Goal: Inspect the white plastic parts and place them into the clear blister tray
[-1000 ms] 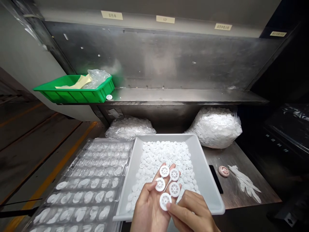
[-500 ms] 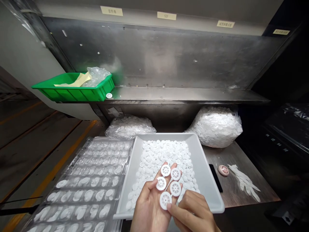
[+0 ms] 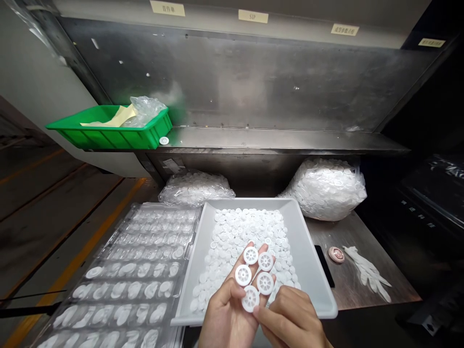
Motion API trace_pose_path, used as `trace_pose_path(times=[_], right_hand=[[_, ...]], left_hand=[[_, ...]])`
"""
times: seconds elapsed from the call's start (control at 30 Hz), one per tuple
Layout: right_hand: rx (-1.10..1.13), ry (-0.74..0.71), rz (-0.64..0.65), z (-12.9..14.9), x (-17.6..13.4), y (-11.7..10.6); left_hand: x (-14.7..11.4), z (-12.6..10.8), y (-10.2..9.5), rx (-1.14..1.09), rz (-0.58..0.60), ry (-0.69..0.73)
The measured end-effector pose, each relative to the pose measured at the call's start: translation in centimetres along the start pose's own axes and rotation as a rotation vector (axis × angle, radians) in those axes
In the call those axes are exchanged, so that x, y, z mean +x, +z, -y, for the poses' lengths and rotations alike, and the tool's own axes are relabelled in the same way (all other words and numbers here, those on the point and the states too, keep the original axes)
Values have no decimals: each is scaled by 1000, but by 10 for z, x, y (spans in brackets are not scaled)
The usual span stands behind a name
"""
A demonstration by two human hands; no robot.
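Note:
My left hand (image 3: 230,309) is palm up over the front of a grey tray (image 3: 317,270), holding several small white plastic wheels (image 3: 266,261) with spokes, spread flat across its fingers and palm. Its thumb rests at the left edge of the lowest wheel (image 3: 250,299). From the right, my right hand (image 3: 292,316) has its fingers curled, with the fingertips at that wheel's lower right edge. Whether its thumb is behind the wheel is hidden. Beneath the hands, the tray contains a thick layer of loose white wheels (image 3: 246,224).
Left of the tray lie clear blister trays (image 3: 119,278) with white pieces in rows. Two filled plastic bags (image 3: 197,188) (image 3: 328,191) stand behind. A phone (image 3: 324,266), a round pink-and-white object (image 3: 336,254) and white gloves (image 3: 366,271) lie right. A green bin (image 3: 119,137) sits on the shelf.
My left thumb has slid down from the left wheel to the lowest one. The lowest wheel sits slightly higher on the palm, and my right fingertips stay at its edge.

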State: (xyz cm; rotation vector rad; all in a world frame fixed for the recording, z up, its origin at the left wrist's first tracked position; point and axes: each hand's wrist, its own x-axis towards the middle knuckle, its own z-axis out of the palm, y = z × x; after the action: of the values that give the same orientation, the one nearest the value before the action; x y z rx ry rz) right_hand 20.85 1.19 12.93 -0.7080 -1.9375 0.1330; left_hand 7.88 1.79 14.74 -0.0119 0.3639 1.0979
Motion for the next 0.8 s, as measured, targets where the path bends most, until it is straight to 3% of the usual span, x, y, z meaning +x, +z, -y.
trace_pose_path(times=[0.33, 0.8], right_hand=[[-43, -9, 40, 3, 2, -6], [-46, 19, 49, 1, -5, -7]], left_hand=[[1, -2, 2, -46, 93, -26], [1, 0, 3, -44, 46, -40]])
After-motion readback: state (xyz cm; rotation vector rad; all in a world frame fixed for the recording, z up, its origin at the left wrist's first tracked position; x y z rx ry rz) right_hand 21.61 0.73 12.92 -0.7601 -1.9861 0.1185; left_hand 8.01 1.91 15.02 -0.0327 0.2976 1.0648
